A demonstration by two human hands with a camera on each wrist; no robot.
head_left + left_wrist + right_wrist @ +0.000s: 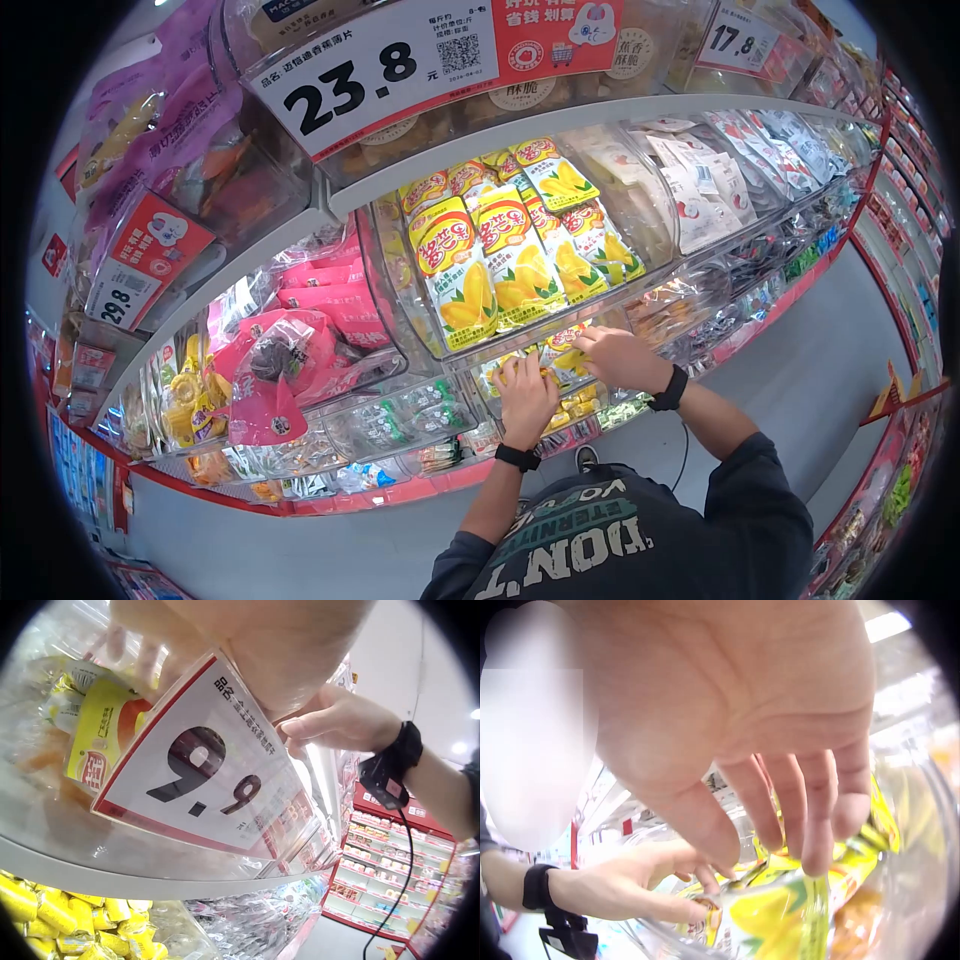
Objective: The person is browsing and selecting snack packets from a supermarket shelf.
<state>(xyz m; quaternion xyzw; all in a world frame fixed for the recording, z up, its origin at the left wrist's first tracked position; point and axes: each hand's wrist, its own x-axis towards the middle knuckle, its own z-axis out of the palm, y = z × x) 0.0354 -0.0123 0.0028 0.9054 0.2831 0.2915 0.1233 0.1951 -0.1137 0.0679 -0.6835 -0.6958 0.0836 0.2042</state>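
Both hands reach into a lower clear bin of yellow-and-white mango snack packets, below the upper shelf. My left hand (pixel 528 395) is at the bin's near left, its thumb and bent fingers at the end of a mango snack packet (pixel 769 919) in the right wrist view. Beside it, my right hand (pixel 622 360) hangs over the same packets, its fingers (pixel 819 817) fairly straight and pointing down onto them. A 9.9 price card (pixel 191 769) partly hides the left fingers and a packet (pixel 101 731) in the left wrist view.
More mango packets (pixel 500 260) fill the bin above, under a 23.8 price sign (pixel 360 80). Pink bags (pixel 290 350) lie to the left, white packets (pixel 705 185) to the right. Yellow-wrapped sweets (pixel 75 919) sit below the shelf edge (pixel 150 886).
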